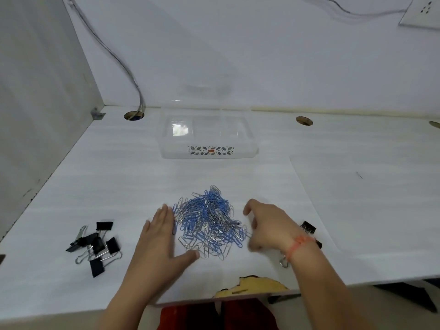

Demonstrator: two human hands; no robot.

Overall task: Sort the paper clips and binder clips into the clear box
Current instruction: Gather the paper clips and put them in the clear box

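We judge the step is gathering the paper clips [206,220], so we should press in low along the tabletop [357,210] from both sides and let none slide out. The heap lies between our hands: the left grip [159,234] is flat, fingers straight, touching its left edge. The right grip [269,225] curls at its right edge, too blurred to tell if it pinches any, and the clear box [207,153] waits at the far side.

light: soft, even, cool white, moderately bright | shadows: faint, diffuse, beside left hand [158,236] and binder clips [95,244] | glare: small bright patch in clear box [245,148] | blur: motion smear across right hand [269,225], slight softness on paper clips [207,220] | distortion: wide-angle bowing of table [119,186] toward frame edges, corners dimmer
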